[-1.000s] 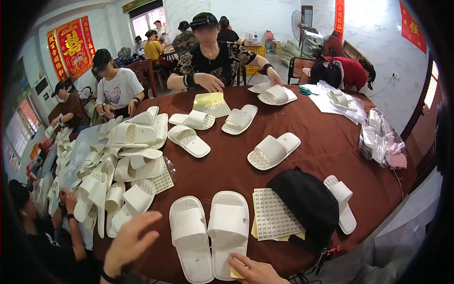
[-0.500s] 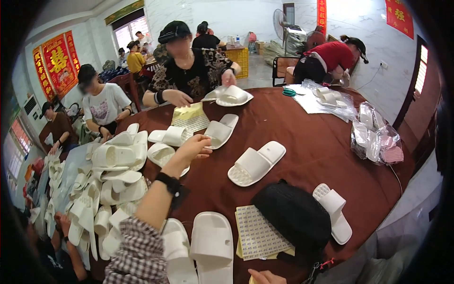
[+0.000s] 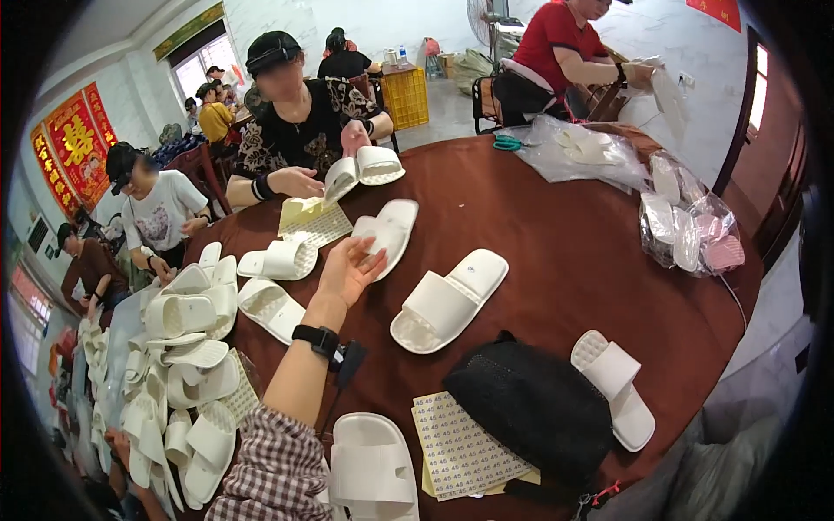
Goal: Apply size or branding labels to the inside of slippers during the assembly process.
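My left hand (image 3: 352, 267) reaches over the table from a checked sleeve, a black watch on its wrist. Its fingers are spread and the palm is partly turned up. Just beyond it lies a white slipper (image 3: 393, 227), partly covered by the fingertips; whether they touch it I cannot tell. Another white slipper (image 3: 447, 301) rests to the right of the hand, and a white slipper (image 3: 276, 310) lies to its left. Close to me is a white slipper (image 3: 373, 464) beside sheets of small printed stickers (image 3: 465, 451). My right hand is out of view.
Slippers are heaped at the left (image 3: 187, 317). A black pouch (image 3: 530, 404) lies on the brown tablecloth (image 3: 556, 260), beside another slipper (image 3: 615, 386). Bagged slippers (image 3: 691, 221) and green scissors (image 3: 506, 142) are farther off. Across the table a person handles a pair of slippers (image 3: 369, 169).
My left hand has turned and spread its fingers. My right hand has dropped out of the lower edge. The person in red has straightened up, holding something pale. The view has shifted.
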The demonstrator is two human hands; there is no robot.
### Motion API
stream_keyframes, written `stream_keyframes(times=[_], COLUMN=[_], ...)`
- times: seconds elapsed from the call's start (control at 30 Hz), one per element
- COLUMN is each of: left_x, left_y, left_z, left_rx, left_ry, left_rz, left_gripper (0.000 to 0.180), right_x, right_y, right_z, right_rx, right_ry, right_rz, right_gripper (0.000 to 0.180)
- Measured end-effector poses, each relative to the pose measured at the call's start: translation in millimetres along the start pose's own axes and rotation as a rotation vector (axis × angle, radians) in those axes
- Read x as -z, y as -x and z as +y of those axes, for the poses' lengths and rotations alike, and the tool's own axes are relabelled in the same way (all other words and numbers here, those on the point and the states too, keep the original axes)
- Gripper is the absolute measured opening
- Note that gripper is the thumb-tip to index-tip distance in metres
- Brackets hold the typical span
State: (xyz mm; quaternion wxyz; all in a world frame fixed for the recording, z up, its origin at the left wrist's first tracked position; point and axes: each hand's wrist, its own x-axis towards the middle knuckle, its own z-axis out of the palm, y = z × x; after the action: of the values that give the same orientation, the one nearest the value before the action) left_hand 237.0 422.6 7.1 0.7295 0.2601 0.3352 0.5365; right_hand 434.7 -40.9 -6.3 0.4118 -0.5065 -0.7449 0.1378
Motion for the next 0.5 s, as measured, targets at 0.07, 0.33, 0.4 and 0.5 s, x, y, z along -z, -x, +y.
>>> stream_keyframes(times=[0.07,0.33,0.4,0.5], left_x=[-19,-36,-24,-16], left_y=[34,81,78,76], left_z=[12,-1,0,-8], left_rx=[-0.014,-0.187,-0.177,-0.046], left_ry=[-0.062,-0.289,-0.310,-0.366], left_rz=[-0.007,-0.002,0.031,0.073], left_gripper=[0.039,0.039,0.039,0.043], right_x=[-10,-9,-12,-12], right_y=[2,-3,-1,4], right_z=[10,3,3,4], right_rx=[0.011,0.033,0.043,0.042], right_ry=[-0.038,-0.053,-0.058,-0.049], right_rz=[-0.008,0.002,0.000,-0.010], right_gripper=[0.040,0.044,0.047,0.051])
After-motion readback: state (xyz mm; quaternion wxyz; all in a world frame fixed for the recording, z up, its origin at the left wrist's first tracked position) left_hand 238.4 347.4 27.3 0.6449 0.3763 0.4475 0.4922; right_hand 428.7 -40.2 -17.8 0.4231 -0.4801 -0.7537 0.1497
